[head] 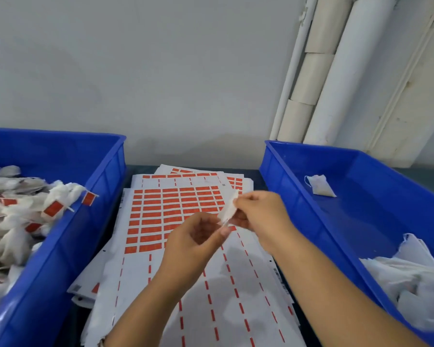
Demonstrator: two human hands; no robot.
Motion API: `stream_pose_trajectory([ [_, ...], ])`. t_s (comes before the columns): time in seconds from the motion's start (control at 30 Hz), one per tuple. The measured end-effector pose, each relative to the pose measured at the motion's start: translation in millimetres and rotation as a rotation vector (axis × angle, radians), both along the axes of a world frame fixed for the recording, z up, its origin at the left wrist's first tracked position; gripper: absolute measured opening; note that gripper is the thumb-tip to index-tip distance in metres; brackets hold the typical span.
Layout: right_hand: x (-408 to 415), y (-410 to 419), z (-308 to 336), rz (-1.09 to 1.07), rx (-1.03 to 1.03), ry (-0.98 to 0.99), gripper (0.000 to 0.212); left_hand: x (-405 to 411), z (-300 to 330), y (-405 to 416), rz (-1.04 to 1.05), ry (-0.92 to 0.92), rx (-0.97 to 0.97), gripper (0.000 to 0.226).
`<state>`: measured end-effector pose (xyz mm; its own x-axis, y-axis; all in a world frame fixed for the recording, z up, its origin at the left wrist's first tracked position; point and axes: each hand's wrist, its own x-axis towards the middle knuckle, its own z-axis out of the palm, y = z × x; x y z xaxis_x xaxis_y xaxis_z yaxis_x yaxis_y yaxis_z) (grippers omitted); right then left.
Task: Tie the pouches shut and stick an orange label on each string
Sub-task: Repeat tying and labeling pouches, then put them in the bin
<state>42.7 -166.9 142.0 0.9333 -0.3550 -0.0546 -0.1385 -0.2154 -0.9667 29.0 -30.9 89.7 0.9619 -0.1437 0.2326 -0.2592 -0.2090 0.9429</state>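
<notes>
Both forearms reach over the label sheets [176, 214] at the table's middle; left hand [198, 240] and right hand [257, 214] pinch a white pouch [228, 209] between them, probably to tie it.

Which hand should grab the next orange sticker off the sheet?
Probably the left hand. It sits right above the orange labels on the label sheet, its fingers only lightly pinching the pouch's lower end. The right hand grips the white pouch and should keep holding it.

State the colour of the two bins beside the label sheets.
Both bins are blue, in the head view.
</notes>
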Motion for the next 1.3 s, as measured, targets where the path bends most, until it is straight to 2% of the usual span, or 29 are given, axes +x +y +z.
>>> stream_pose_trajectory([
  [0.13,5,10,-33,-0.03,0.134,-0.024,0.012,12,-17,5,0.086,0.004,0.097,0.015],
  [0.23,11,9,-47,-0.068,0.158,-0.04,0.014,17,-31,12,0.124,0.006,0.116,0.011],
  [0.27,12,8,-51,-0.081,0.108,-0.051,0.015,18,-34,14,0.127,0.004,0.131,0.01],
  [0.33,9,5,-60,-0.065,-0.17,-0.127,0.02,19,-36,17,0.136,-0.032,0.184,0.013],
  [0.4,4,5,-69,0.113,-0.48,-0.261,0.032,21,-38,18,0.169,-0.102,0.235,0.018],
  [0.43,2,5,-73,0.236,-0.572,-0.313,0.034,22,-39,19,0.186,-0.138,0.254,0.019],
  [0.47,2,6,-76,0.34,-0.62,-0.344,0.032,23,-39,20,0.197,-0.174,0.271,0.019],
  [0.53,4,7,-77,0.413,-0.618,-0.352,0.021,24,-40,20,0.192,-0.228,0.314,0.016],
  [0.6,9,7,-78,0.405,-0.595,-0.335,0.014,23,-41,20,0.17,-0.242,0.357,0.014],
  [0.73,11,11,-91,0.351,-0.585,-0.405,0.018,22,-42,17,0.181,-0.205,0.419,0.015],
  [0.8,11,9,-96,0.265,-0.557,-0.484,0.014,20,-39,16,0.205,-0.13,0.336,0.017],
  [0.9,14,-2,-96,0.166,-0.544,-0.554,0.008,15,-30,13,0.198,0.023,0.03,0.012],
  [1.0,15,-12,-93,0.12,-0.506,-0.51,0.006,8,-23,12,0.109,0.13,-0.208,0.026],
  [1.07,14,-15,-92,0.119,-0.493,-0.457,0.006,7,-21,12,0.088,0.192,-0.277,0.022],
  [1.2,5,-3,-92,0.33,-0.199,-0.255,0.014,11,-18,18,0.112,0.342,-0.502,0.018],
  [1.3,3,2,-95,0.493,-0.271,-0.051,0.027,18,-15,26,0.146,0.417,-0.668,0.017],
])
